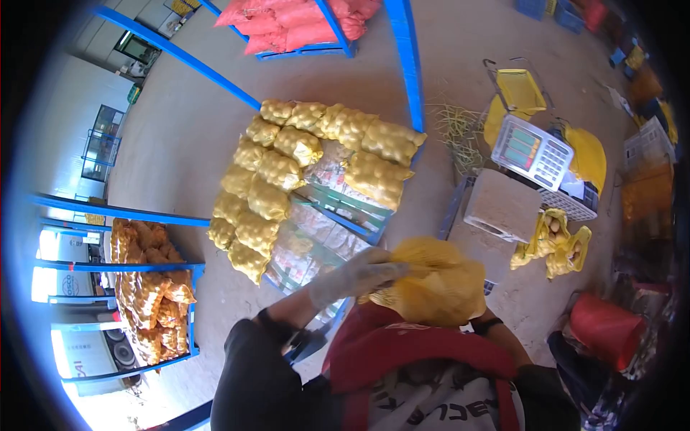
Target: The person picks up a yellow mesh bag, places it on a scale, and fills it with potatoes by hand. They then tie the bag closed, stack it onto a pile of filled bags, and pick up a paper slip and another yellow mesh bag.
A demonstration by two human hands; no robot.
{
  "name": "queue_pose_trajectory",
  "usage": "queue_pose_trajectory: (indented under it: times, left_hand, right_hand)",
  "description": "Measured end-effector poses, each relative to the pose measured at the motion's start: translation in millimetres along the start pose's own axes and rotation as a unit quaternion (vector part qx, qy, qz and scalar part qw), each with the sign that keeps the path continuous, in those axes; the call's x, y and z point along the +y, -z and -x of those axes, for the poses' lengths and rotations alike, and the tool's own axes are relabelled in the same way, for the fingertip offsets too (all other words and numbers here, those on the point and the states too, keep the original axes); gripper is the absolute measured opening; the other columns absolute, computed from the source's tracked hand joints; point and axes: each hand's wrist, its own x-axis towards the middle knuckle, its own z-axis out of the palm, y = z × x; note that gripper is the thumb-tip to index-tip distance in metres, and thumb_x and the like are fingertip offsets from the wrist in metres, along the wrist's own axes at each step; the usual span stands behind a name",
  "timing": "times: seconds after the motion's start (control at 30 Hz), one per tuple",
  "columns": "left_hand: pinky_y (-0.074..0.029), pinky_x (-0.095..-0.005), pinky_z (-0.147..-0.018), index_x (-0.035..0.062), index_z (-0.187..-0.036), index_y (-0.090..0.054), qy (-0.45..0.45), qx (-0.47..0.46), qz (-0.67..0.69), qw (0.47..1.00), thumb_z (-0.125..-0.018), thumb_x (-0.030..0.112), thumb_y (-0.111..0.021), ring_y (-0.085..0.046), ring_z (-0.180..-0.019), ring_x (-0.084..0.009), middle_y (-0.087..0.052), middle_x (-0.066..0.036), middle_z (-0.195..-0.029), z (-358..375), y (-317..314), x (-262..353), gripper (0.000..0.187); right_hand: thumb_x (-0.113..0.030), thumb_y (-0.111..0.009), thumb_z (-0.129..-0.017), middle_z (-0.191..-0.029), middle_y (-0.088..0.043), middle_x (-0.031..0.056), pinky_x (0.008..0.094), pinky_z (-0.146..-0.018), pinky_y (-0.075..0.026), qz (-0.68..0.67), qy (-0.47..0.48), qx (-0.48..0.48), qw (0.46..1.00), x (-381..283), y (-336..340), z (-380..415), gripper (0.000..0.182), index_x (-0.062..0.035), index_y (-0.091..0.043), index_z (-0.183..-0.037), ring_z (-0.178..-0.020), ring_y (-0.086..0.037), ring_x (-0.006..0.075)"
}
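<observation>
A full yellow mesh sack (438,287) of round produce is held up close against my chest, over a red apron (402,337). My left hand (356,275), in a pale glove, is closed on the sack's left side near its gathered end. My right hand is hidden behind the sack; only the wrist with a dark band (487,323) shows at its right edge. Beyond my left hand lies a blue-framed pallet (370,230), with rows of similar filled sacks (269,197) along its left and far sides and flattened printed sheeting (316,233) on its slats.
To the right stands a platform scale (503,205) with a keypad display (533,151). Small yellow mesh bags (553,241) lie beside it. Blue posts (406,65) rise around the pallet. Pallets of red sacks (302,25) and orange sacks (151,287) stand farther off. A red bucket-like object (607,329) is at lower right.
</observation>
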Motion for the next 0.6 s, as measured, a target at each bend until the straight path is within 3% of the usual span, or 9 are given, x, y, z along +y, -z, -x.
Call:
queue_pose_trajectory:
  times: [0.07, 0.13, 0.17, 0.23, 0.33, 0.37, 0.47, 0.57, 0.6]
  left_hand:
    - [-0.039, -0.0230, -0.051, -0.0013, -0.096, -0.059, -0.045, 0.054, -0.018, 0.997, -0.089, 0.022, -0.050, -0.048, -0.057, -0.0091, -0.052, -0.004, -0.068, 22, 32, -33, 0.026]
    - [-0.041, -0.0262, -0.054, 0.0006, -0.081, -0.061, 0.060, 0.302, 0.044, 0.950, -0.088, 0.028, -0.049, -0.051, -0.058, -0.0108, -0.055, -0.005, -0.064, 23, 70, -78, 0.031]
    - [-0.041, -0.0262, -0.054, 0.0006, -0.081, -0.061, 0.059, 0.299, 0.048, 0.951, -0.088, 0.028, -0.049, -0.051, -0.058, -0.0108, -0.055, -0.005, -0.064, 16, 89, -115, 0.031]
    - [-0.043, -0.0293, -0.058, 0.0002, -0.086, -0.060, 0.042, 0.474, 0.003, 0.879, -0.089, 0.023, -0.046, -0.054, -0.064, -0.0140, -0.059, -0.008, -0.071, -14, 134, -214, 0.027]
    - [-0.046, -0.0246, -0.064, -0.0022, -0.091, -0.058, 0.014, 0.442, 0.138, 0.886, -0.088, 0.018, -0.048, -0.054, -0.075, -0.0097, -0.060, -0.003, -0.083, -49, 238, -359, 0.023]
    - [-0.047, -0.0257, -0.065, -0.0010, -0.095, -0.057, 0.025, 0.398, 0.245, 0.884, -0.088, 0.017, -0.047, -0.054, -0.077, -0.0098, -0.061, -0.004, -0.087, -51, 268, -321, 0.022]
    - [-0.048, -0.0259, -0.070, -0.0010, -0.106, -0.055, 0.023, 0.330, 0.259, 0.907, -0.088, 0.018, -0.046, -0.058, -0.080, -0.0119, -0.061, -0.006, -0.093, -74, 363, -359, 0.027]
    - [-0.048, -0.0262, -0.067, -0.0020, -0.103, -0.058, 0.023, 0.372, 0.323, 0.870, -0.085, 0.014, -0.052, -0.058, -0.077, -0.0128, -0.062, -0.007, -0.091, -114, 445, -390, 0.025]
    - [-0.048, -0.0274, -0.071, -0.0024, -0.105, -0.057, 0.068, 0.371, 0.253, 0.891, -0.085, 0.013, -0.051, -0.058, -0.080, -0.0142, -0.061, -0.008, -0.095, -127, 477, -417, 0.026]
  right_hand:
    - [-0.053, -0.044, -0.084, -0.123, -0.049, 0.0079, 0.0400, -0.091, -0.039, -0.092, -0.045, -0.030, 0.994, 0, -39, -42, 0.055, -0.0136, -0.045, -0.122, -0.111, -0.047, 0.0225]
    - [-0.053, -0.043, -0.084, -0.123, -0.049, 0.0080, 0.0402, -0.092, -0.039, -0.156, -0.073, -0.033, 0.984, 1, -70, -86, 0.055, -0.0134, -0.045, -0.123, -0.111, -0.047, 0.0230]
    - [-0.053, -0.043, -0.084, -0.123, -0.049, 0.0081, 0.0403, -0.092, -0.039, -0.182, -0.083, -0.025, 0.980, 4, -81, -108, 0.055, -0.0134, -0.045, -0.123, -0.111, -0.047, 0.0232]
    - [-0.053, -0.042, -0.085, -0.123, -0.049, 0.0083, 0.0405, -0.093, -0.038, -0.219, -0.091, -0.001, 0.972, 6, -100, -161, 0.055, -0.0132, -0.045, -0.123, -0.111, -0.048, 0.0236]
    - [-0.051, -0.041, -0.086, -0.123, -0.049, 0.0087, 0.0420, -0.096, -0.037, -0.231, -0.062, 0.022, 0.971, 16, -102, -274, 0.055, -0.0117, -0.043, -0.124, -0.113, -0.046, 0.0251]
    - [-0.051, -0.041, -0.086, -0.123, -0.049, 0.0087, 0.0420, -0.096, -0.037, -0.227, -0.072, 0.033, 0.971, 13, -107, -309, 0.055, -0.0117, -0.043, -0.124, -0.113, -0.046, 0.0251]
    - [-0.045, -0.041, -0.088, -0.122, -0.050, 0.0094, 0.0410, -0.094, -0.041, -0.170, -0.022, 0.066, 0.983, -14, -139, -417, 0.049, -0.0116, -0.041, -0.125, -0.111, -0.049, 0.0250]
    - [-0.036, -0.046, -0.089, -0.126, -0.045, 0.0094, 0.0419, -0.091, -0.044, -0.192, 0.006, 0.018, 0.981, -28, -134, -529, 0.047, -0.0118, -0.036, -0.128, -0.108, -0.052, 0.0255]
    - [-0.036, -0.046, -0.089, -0.126, -0.045, 0.0094, 0.0419, -0.091, -0.044, -0.190, 0.001, 0.026, 0.981, -31, -128, -563, 0.047, -0.0118, -0.036, -0.128, -0.108, -0.052, 0.0255]
